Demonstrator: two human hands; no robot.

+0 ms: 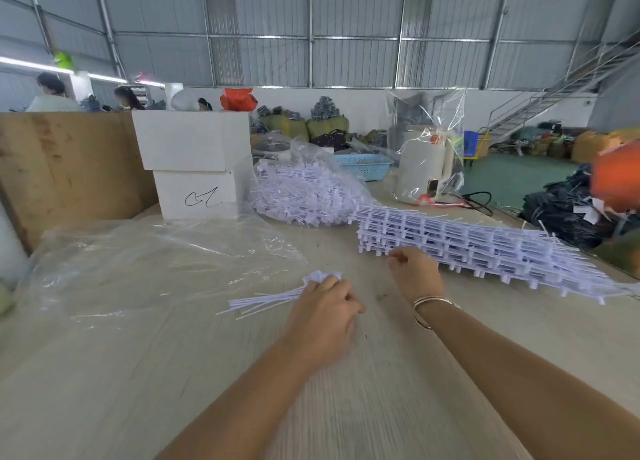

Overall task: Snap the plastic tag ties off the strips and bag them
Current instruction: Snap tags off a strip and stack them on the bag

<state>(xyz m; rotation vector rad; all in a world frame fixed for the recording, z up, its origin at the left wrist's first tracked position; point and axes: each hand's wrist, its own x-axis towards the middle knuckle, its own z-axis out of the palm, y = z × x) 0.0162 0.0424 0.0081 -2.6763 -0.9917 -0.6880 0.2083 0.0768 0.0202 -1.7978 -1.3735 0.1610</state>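
Note:
My left hand (327, 307) grips a bundle of white tag ties (266, 300); their thin tails fan out to the left over the table and their heads bunch above my knuckles. My right hand (412, 269) has curled fingers at the near left corner of a stack of white tie strips (485, 248) that runs to the right; whether it pinches a tie is hidden. A large clear plastic bag (156, 262) lies flat to the left. A heap of loose ties (304, 193) spills from another clear bag at the back.
Two stacked white boxes (197, 165) stand behind the flat bag, beside a brown board (69, 161). A bagged white kettle (426, 161) and blue basket (363, 165) are at the back right. The table edge (571, 248) runs along the right. People work far left.

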